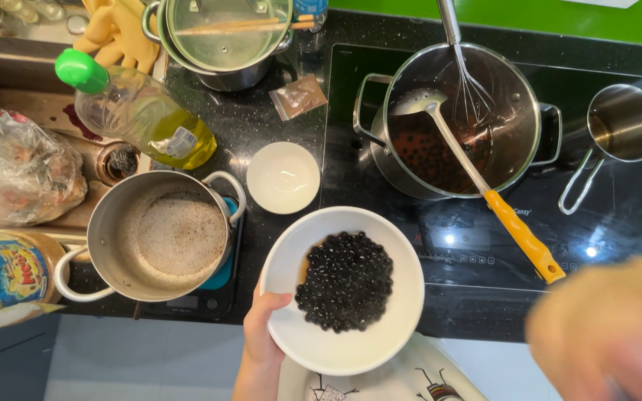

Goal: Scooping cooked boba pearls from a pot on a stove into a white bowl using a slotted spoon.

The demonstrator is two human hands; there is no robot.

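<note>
Blurred right hand (pixel 607 330) grip unclear, left hand (pixel 265 327) clasping white bowl (pixel 291 256) rim, dark pearls (pixel 345 281) inside

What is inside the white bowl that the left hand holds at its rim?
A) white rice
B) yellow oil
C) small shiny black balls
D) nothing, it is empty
C: the white bowl, held at its rim by the left hand, has a heap of small shiny black balls in its middle, with a little brownish liquid at the heap's edge.
</note>
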